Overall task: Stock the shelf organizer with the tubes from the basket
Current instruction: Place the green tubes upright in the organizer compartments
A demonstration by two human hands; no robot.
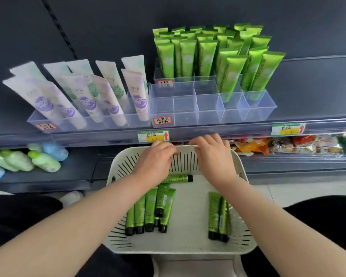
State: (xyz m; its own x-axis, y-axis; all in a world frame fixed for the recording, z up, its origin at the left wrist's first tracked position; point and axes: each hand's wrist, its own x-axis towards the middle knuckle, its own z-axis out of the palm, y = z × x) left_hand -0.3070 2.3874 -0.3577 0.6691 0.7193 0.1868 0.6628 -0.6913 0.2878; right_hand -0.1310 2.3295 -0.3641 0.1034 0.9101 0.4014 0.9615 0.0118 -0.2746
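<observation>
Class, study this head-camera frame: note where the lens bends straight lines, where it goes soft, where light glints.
Head view: the wide lens bows the shelf edge and fans the white tubes leftward; the bottles at lower left look soft and smeared; the upright green tubes in the organizer carry a bright sheen; lighting is even, shadows faint.

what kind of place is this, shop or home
Most likely a shop aisle: price tags on the shelf edge, clear organizers holding rows of identical green tubes, and packaged snacks underneath.
</observation>
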